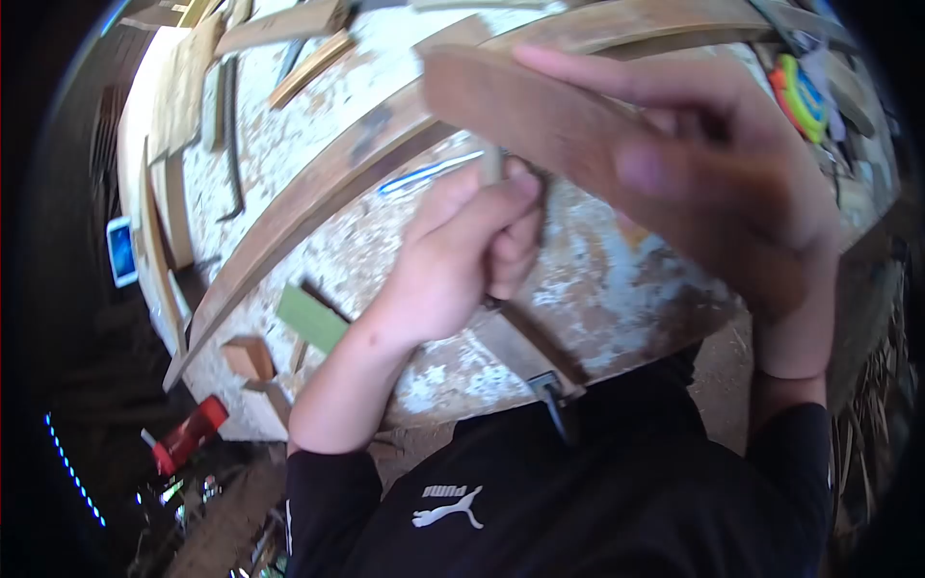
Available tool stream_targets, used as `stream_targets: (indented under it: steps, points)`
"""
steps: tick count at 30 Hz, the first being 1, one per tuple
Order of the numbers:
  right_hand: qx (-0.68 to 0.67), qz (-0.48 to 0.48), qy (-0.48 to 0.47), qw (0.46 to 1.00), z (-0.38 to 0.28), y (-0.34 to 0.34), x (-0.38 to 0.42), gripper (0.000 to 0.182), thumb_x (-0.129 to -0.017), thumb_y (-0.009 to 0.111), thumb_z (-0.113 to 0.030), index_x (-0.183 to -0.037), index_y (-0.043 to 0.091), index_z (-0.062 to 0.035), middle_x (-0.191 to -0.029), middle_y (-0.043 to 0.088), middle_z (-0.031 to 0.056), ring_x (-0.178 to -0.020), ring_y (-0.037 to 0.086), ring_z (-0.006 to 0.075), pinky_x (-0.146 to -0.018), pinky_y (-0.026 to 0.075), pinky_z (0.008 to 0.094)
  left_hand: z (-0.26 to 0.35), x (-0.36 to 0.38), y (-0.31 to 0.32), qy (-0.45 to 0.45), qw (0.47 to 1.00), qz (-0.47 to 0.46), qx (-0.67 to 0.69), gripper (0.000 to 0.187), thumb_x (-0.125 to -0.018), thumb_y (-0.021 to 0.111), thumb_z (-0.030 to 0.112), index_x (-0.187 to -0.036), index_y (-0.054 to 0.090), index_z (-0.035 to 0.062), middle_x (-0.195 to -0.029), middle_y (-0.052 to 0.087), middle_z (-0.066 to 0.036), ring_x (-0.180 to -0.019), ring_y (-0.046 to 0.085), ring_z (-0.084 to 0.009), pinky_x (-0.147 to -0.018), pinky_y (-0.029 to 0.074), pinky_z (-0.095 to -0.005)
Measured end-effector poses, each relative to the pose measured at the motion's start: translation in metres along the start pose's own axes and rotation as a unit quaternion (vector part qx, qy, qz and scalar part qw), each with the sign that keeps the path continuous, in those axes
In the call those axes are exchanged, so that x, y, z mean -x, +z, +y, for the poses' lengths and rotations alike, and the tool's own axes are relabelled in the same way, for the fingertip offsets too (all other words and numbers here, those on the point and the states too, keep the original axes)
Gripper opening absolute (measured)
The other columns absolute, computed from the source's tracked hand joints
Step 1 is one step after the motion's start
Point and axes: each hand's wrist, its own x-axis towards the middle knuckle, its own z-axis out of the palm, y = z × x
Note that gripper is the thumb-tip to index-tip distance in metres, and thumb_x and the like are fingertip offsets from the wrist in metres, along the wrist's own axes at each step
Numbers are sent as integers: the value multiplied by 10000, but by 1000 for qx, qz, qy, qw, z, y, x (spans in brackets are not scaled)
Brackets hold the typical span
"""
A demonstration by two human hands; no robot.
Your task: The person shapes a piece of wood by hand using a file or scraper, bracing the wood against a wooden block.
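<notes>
Working over a paint-splashed workbench (617, 289), which fills most of the view. A long bent wooden strip (318, 193) lies across it from lower left to upper right. Offcuts sit around: a green block (310, 318), small wood blocks (251, 356), a blue pen (429, 173), a red tool (188, 433) low at the left edge, a phone (122, 250) at the far left.

Wood piece (540, 120): held up off the bench, near the camera, in the right hand (732, 193). Fingers wrap over its top edge, thumb pressed on the face. Firm hold. Long axis runs upper left to lower right; free end points up-left, other end hidden in the palm.

Left hand (462, 250): closed fist around a thin tool (491, 164), only a short pale stub showing above the knuckles. Tip sits at the lower edge of the wood piece; blurred, can't tell if touching or what the tool is.

To do it well, I'd judge: keep the right grip rigid, tool strokes short and directed away from the holding fingers, since they sit close to the contact point.
</notes>
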Motion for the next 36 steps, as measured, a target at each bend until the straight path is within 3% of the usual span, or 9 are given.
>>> stream_targets:
  steps: [3,6,9,10,13,21,24,31,36]
  points:
    - [-8,-84,20,996,6,3,-4,624,-770,649,-161,-1338,513,58,-950,682,126,-965,627,125,-833,482,244,7,0,12,-33,997,64,-5,291,-1008,400,237,-755,382,94,-569,265,46,-438,234,-76,-406,169,-254]
    - [-138,-114,10,984,8,16,-7,628,-760,639,-140,-1332,505,81,-1009,681,156,-1004,630,145,-874,474,250,7,1,6,-39,999,33,16,295,-1012,387,244,-751,364,110,-569,266,45,-432,232,-72,-405,169,-244]
    - [-267,-130,-13,955,10,23,-10,632,-750,629,-119,-1326,497,104,-1067,680,185,-1042,633,166,-915,467,257,-2,0,-17,25,987,-94,131,297,-1021,364,247,-750,336,130,-580,283,46,-437,240,-63,-402,176,-231]
    - [-142,-37,35,989,20,16,-3,657,-737,639,-118,-1328,482,122,-1174,644,226,-1125,615,227,-1007,424,281,-3,4,-15,62,983,-62,161,296,-1028,346,274,-763,314,145,-594,300,49,-444,234,-58,-398,180,-222]
    - [-141,-26,39,989,31,9,-18,657,-740,639,-123,-1328,481,122,-1168,645,227,-1114,618,227,-997,429,281,-7,4,-22,88,971,-51,217,287,-1027,352,310,-792,313,149,-607,312,51,-452,228,-53,-397,179,-220]
    - [-131,6,37,991,33,35,-18,659,-748,638,-143,-1329,477,123,-1146,648,231,-1067,632,226,-960,449,278,8,8,3,38,995,58,71,292,-998,429,314,-798,312,137,-554,259,44,-412,191,-50,-370,140,-232]
    - [-127,18,28,991,40,0,-23,660,-752,638,-150,-1330,475,124,-1138,650,232,-1049,637,226,-946,457,277,6,5,15,51,991,125,-12,292,-990,444,309,-800,322,125,-557,253,42,-413,187,-57,-367,146,-236]
    - [-114,52,7,992,33,35,-7,663,-760,638,-168,-1331,472,125,-1118,653,235,-1008,648,225,-913,474,275,6,6,13,69,992,107,4,302,-986,447,308,-788,323,118,-557,250,37,-415,187,-58,-371,164,-238]
    - [-103,58,-6,993,42,20,-9,665,-765,637,-180,-1331,469,126,-1104,655,238,-979,657,225,-889,486,273,5,6,17,64,989,134,-24,292,-987,437,295,-779,336,117,-558,254,34,-410,203,-63,-372,173,-242]
